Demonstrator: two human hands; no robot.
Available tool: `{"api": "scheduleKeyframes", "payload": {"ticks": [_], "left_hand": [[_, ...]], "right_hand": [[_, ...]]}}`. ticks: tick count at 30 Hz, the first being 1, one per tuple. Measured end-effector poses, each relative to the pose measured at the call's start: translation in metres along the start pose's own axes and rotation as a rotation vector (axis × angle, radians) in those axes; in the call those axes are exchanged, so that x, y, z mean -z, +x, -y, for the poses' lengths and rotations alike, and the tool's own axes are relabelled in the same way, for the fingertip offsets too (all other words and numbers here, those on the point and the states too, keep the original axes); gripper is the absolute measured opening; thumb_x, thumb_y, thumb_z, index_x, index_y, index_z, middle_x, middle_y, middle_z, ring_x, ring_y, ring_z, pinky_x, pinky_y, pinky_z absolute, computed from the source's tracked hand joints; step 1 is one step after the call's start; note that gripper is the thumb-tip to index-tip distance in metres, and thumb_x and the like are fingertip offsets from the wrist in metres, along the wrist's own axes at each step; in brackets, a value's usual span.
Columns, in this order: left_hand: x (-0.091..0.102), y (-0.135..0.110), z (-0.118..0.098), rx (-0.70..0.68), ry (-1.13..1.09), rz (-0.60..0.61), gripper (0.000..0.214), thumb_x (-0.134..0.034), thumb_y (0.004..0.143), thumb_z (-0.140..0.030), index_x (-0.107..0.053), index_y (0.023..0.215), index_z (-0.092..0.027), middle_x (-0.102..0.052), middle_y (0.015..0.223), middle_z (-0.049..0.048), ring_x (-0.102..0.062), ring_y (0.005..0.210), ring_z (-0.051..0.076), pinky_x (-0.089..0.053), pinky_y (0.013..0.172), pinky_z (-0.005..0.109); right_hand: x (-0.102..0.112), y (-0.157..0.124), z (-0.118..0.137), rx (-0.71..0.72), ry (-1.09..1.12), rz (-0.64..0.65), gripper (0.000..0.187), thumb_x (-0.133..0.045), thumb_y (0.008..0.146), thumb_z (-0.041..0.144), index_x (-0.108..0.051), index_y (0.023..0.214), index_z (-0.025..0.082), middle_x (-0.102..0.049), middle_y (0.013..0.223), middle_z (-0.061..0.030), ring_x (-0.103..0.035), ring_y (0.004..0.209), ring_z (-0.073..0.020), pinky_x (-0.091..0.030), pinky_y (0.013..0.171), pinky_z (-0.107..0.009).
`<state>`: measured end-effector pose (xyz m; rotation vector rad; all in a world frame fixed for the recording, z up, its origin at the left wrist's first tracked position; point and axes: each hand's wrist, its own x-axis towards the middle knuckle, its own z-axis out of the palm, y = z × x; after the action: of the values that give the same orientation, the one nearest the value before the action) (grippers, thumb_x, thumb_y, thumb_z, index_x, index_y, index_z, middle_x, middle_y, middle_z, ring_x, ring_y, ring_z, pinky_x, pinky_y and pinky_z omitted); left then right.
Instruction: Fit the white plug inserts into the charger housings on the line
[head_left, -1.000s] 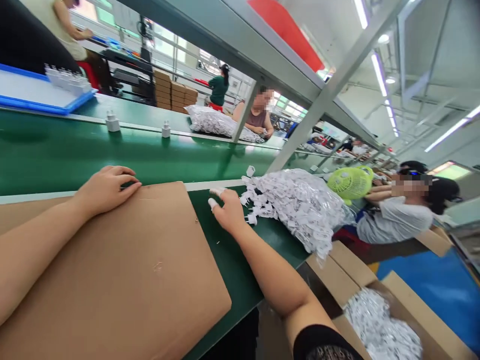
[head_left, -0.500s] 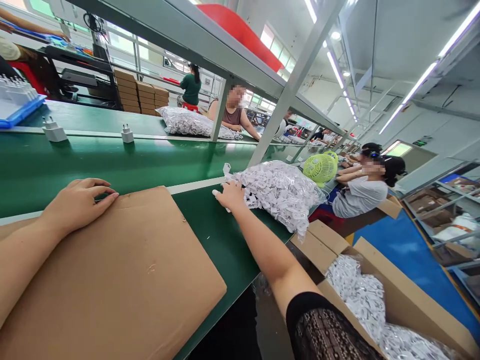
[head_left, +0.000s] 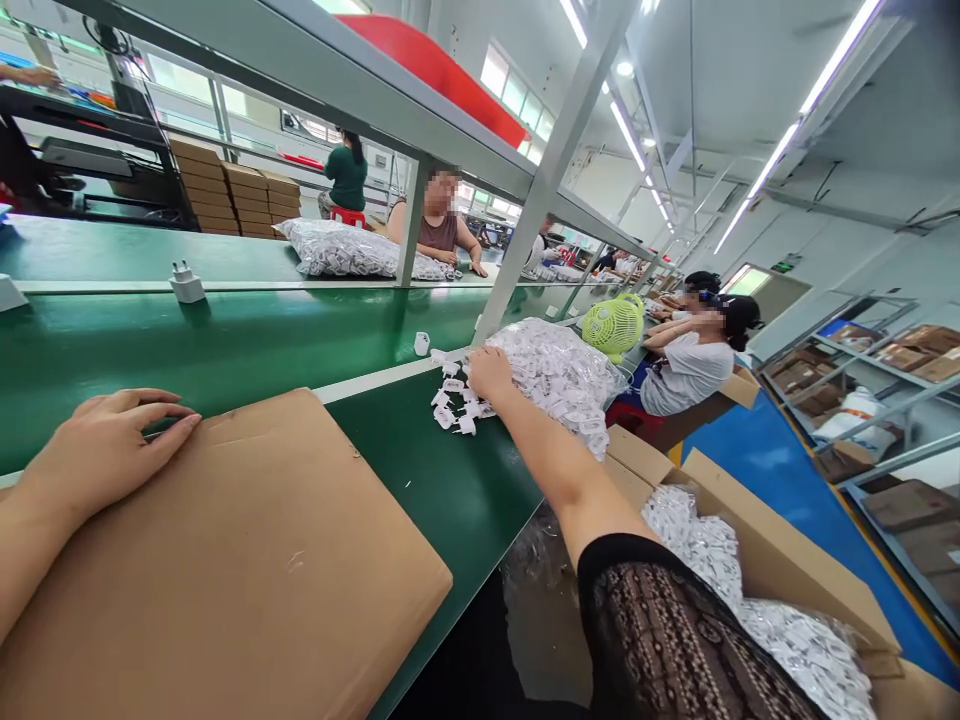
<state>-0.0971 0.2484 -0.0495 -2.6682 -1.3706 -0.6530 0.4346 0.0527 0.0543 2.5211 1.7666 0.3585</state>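
My left hand [head_left: 124, 440] rests on the far edge of a large brown cardboard box [head_left: 247, 570], fingers loosely bent, a gap between thumb and forefinger, holding nothing. My right hand [head_left: 491, 373] reaches to the mouth of a clear plastic bag [head_left: 566, 375] full of small white plastic parts. Its fingers are curled closed against the bag; what they grip is hidden. Loose white plug housings [head_left: 452, 400] lie on the green tabletop [head_left: 442, 490] just left of that hand. One white housing [head_left: 422, 344] sits on the green conveyor belt [head_left: 315, 340].
A white plug adapter [head_left: 185, 284] stands on the belt's far rim. Beyond it lies another filled bag [head_left: 349, 248], near a co-worker [head_left: 442, 225]. A slanted metal post [head_left: 536, 210] rises behind my right hand. A green fan [head_left: 613, 325] and an open carton [head_left: 795, 560] are at right.
My right hand has drawn close against the bag and its fingers have curled. Several white housings now lie loose on the tabletop, and one is on the belt. The view has turned right.
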Motion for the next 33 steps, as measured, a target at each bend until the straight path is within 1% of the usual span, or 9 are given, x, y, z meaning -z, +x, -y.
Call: {"api": "scheduleKeyframes", "payload": {"ticks": [4, 9, 13, 17, 22, 26, 28, 31, 33], "left_hand": [[0.006, 0.001, -0.015, -0.010, -0.035, -0.029, 0.065, -0.033, 0.096, -0.063, -0.083, 0.104, -0.022, -0.071, 0.132, 0.0148, -0.063, 0.126, 0.037, -0.047, 0.117, 0.057], [0.010, 0.004, -0.026, -0.019, -0.080, -0.055, 0.059, -0.037, 0.095, -0.063, -0.081, 0.099, -0.023, -0.071, 0.130, 0.0142, -0.062, 0.125, 0.038, -0.048, 0.117, 0.056], [0.015, 0.001, -0.029, -0.012, -0.090, -0.061, 0.060, -0.035, 0.097, -0.061, -0.080, 0.103, -0.022, -0.070, 0.131, 0.0158, -0.063, 0.125, 0.037, -0.047, 0.118, 0.054], [0.020, -0.002, -0.031, -0.002, -0.111, -0.038, 0.060, -0.037, 0.098, -0.059, -0.081, 0.105, -0.018, -0.070, 0.133, 0.0167, -0.062, 0.125, 0.037, -0.046, 0.118, 0.054], [0.021, -0.001, -0.031, 0.004, -0.116, -0.028, 0.060, -0.038, 0.099, -0.058, -0.081, 0.106, -0.017, -0.069, 0.135, 0.0162, -0.060, 0.126, 0.037, -0.046, 0.119, 0.056], [0.021, -0.001, -0.033, 0.005, -0.106, -0.021, 0.060, -0.037, 0.100, -0.057, -0.081, 0.105, -0.017, -0.069, 0.135, 0.0162, -0.059, 0.128, 0.037, -0.044, 0.121, 0.056], [0.022, -0.002, -0.035, 0.003, -0.099, -0.013, 0.061, -0.037, 0.100, -0.057, -0.081, 0.106, -0.016, -0.069, 0.135, 0.0165, -0.058, 0.128, 0.037, -0.045, 0.120, 0.056], [0.025, -0.003, -0.036, 0.004, -0.085, 0.005, 0.061, -0.038, 0.100, -0.058, -0.081, 0.106, -0.015, -0.068, 0.136, 0.0170, -0.057, 0.128, 0.038, -0.047, 0.117, 0.056], [0.027, -0.004, -0.036, 0.015, -0.074, 0.013, 0.062, -0.038, 0.100, -0.058, -0.081, 0.106, -0.014, -0.068, 0.136, 0.0170, -0.057, 0.129, 0.037, -0.046, 0.118, 0.055]], "right_hand": [[0.004, 0.000, 0.005, -0.031, -0.001, 0.029, 0.036, -0.054, 0.101, 0.015, -0.074, 0.130, 0.014, -0.071, 0.139, -0.0210, -0.054, 0.142, -0.0358, -0.034, 0.125, -0.052], [0.010, 0.025, 0.033, -0.015, 0.087, 0.057, 0.046, -0.063, 0.108, 0.038, -0.060, 0.150, 0.020, -0.061, 0.153, -0.0137, -0.058, 0.141, -0.0318, -0.045, 0.121, -0.057], [0.007, 0.041, 0.059, -0.025, 0.179, 0.136, 0.048, -0.070, 0.105, 0.042, -0.062, 0.147, 0.020, -0.061, 0.152, -0.0134, -0.063, 0.134, -0.0319, -0.054, 0.114, -0.058], [0.007, 0.041, 0.074, -0.035, 0.272, 0.198, 0.043, -0.071, 0.105, 0.040, -0.064, 0.143, 0.019, -0.063, 0.147, -0.0129, -0.067, 0.128, -0.0296, -0.059, 0.108, -0.054], [0.013, 0.024, 0.078, 0.010, 0.422, 0.169, 0.046, -0.074, 0.101, 0.030, -0.063, 0.144, 0.019, -0.062, 0.149, -0.0134, -0.064, 0.133, -0.0316, -0.053, 0.115, -0.056], [0.018, 0.003, 0.086, 0.033, 0.641, 0.113, 0.053, -0.072, 0.091, 0.017, -0.066, 0.144, 0.019, -0.065, 0.143, -0.0147, -0.066, 0.131, -0.0334, -0.048, 0.119, -0.049], [0.020, -0.012, 0.095, 0.061, 0.799, 0.114, 0.049, -0.070, 0.091, 0.020, -0.067, 0.140, 0.019, -0.070, 0.131, -0.0115, -0.071, 0.120, -0.0289, -0.054, 0.113, -0.046], [0.022, -0.041, 0.115, 0.117, 1.046, 0.131, 0.042, -0.065, 0.100, 0.030, -0.060, 0.140, 0.021, -0.075, 0.116, -0.0061, -0.076, 0.105, -0.0204, -0.062, 0.100, -0.039], [0.024, -0.061, 0.127, 0.129, 1.345, 0.212, 0.032, -0.063, 0.104, 0.040, -0.059, 0.131, 0.023, -0.075, 0.108, -0.0041, -0.077, 0.096, -0.0164, -0.065, 0.094, -0.036]]}}
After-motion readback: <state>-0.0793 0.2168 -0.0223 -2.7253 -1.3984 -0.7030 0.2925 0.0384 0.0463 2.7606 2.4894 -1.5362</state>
